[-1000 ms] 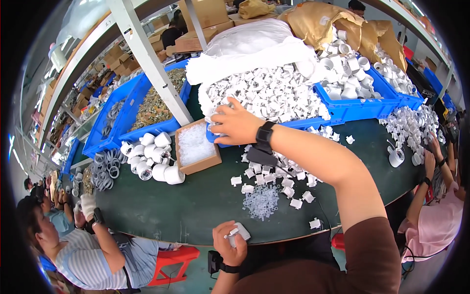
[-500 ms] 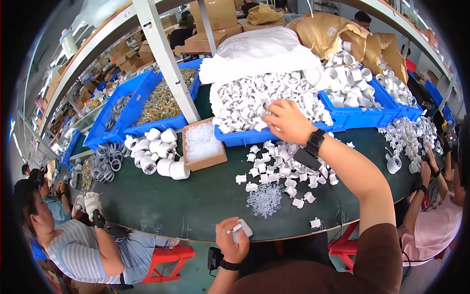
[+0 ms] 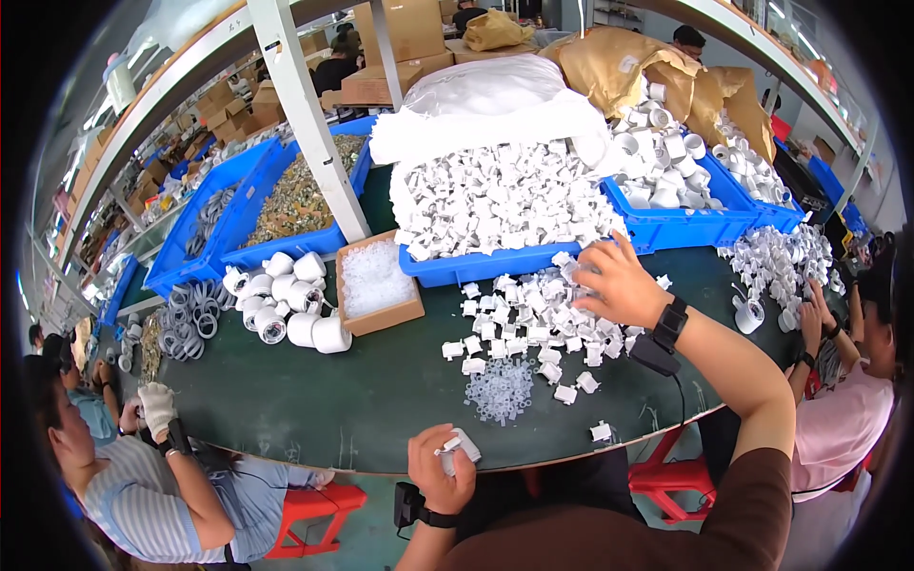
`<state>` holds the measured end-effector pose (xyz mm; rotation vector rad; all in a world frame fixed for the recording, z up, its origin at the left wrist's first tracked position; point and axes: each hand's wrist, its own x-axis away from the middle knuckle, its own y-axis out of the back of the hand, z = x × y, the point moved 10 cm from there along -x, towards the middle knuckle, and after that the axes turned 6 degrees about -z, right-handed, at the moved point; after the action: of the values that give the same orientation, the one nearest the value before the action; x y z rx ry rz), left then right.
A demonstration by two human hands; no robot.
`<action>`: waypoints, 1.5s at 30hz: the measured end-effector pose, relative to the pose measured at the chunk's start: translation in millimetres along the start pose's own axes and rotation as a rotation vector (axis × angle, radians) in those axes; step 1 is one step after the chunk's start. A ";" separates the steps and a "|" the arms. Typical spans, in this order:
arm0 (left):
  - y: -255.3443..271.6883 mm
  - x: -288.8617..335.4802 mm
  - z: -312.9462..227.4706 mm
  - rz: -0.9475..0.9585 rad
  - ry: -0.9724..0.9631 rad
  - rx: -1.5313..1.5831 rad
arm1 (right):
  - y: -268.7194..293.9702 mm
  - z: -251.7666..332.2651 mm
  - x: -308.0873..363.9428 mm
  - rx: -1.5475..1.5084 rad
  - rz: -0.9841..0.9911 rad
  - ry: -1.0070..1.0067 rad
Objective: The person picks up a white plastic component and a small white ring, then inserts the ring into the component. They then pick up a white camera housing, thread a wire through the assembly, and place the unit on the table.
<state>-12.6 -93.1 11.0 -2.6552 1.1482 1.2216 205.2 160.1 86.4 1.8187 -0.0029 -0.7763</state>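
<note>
My left hand point(image 3: 441, 478) is closed around a small white plastic fitting point(image 3: 465, 444) at the table's front edge. My right hand point(image 3: 625, 288) reaches over the right side of a loose heap of white plastic fittings point(image 3: 519, 309), its fingers spread and curved downward. Some fingertips are hidden, but no piece shows in that hand. Behind the heap stands a blue bin point(image 3: 466, 273) full of similar white pieces point(image 3: 505, 195). In front of the heap lies a small pile of translucent plastic bits point(image 3: 500, 390). One white fitting point(image 3: 600, 432) lies alone near the edge.
A cardboard box point(image 3: 392, 318) of clear bits stands left of the bin, beside white cylindrical housings point(image 3: 330, 335) and grey rings point(image 3: 188, 324). A metal post point(image 3: 309, 124) rises behind. Co-workers sit on both sides; a gloved hand point(image 3: 157, 407) is at the left.
My right hand has come away from the blue bin, moving right and nearer, to the loose heap. The left hand still holds its fitting. The whole view has shifted slightly.
</note>
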 end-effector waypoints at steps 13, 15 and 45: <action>5.1 -5.0 -2.4 -0.064 -0.072 -0.021 | -21.8 77.9 -162.5 -0.266 -0.188 0.219; 4.9 -4.1 -3.6 -0.049 -0.056 -0.025 | -43.9 96.2 -193.5 -0.300 -0.174 0.237; 2.9 2.2 2.7 0.013 -0.001 0.049 | -39.0 -30.4 -97.2 -0.169 -0.143 -0.179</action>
<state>-15.3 -95.8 8.5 -2.6164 1.1806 1.1807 130.2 236.4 107.7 1.5974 0.0751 -1.0087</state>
